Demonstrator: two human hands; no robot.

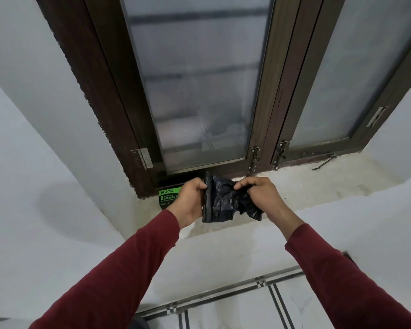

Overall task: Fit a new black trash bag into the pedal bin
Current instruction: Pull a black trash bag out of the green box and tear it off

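Observation:
A black trash bag (221, 200), still partly rolled and crumpled, is held over the window sill between both hands. My left hand (190, 203) grips its rolled left edge. My right hand (259, 193) pinches the crumpled right part, which hangs loose below the fingers. Behind my left hand a green and black garbage bag packet (167, 197) stands on the sill, partly hidden. The pedal bin is not in view.
The stone window sill (318, 184) runs under a dark-framed window (199, 91) with frosted panes, latches and a stay hook (324, 161). White walls close in on both sides. Tiled floor (247, 312) shows at the bottom.

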